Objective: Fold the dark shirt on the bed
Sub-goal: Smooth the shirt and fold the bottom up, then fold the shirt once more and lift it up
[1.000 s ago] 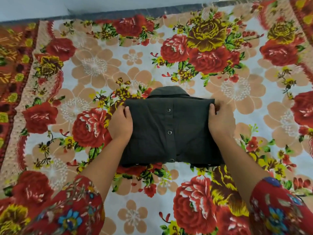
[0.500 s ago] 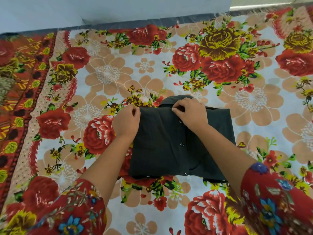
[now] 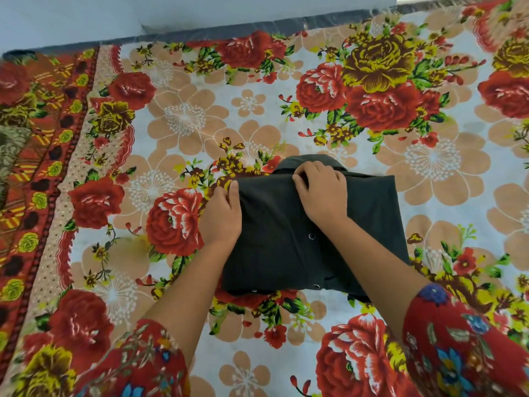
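Note:
The dark shirt [image 3: 369, 224] lies folded into a compact rectangle on the flowered bedsheet [image 3: 183, 121]. Its collar points away from me and its snap-button placket faces up. My left hand [image 3: 221, 214] is at the shirt's left edge, thumb on top of the cloth and fingers curled down along the edge. My right hand [image 3: 320, 193] sits on the top middle of the shirt just below the collar, its fingers curled into the fabric there. My forearms hide part of the shirt's lower half.
The bedsheet covers the whole bed, with a red patterned border [image 3: 37, 173] on the left. The far bed edge [image 3: 229, 28] meets a pale wall at the top. My red flowered sleeves [image 3: 463, 348] fill the bottom corners.
My right hand has moved from the shirt's right edge to the top middle by the collar. My left hand has stayed at the left edge.

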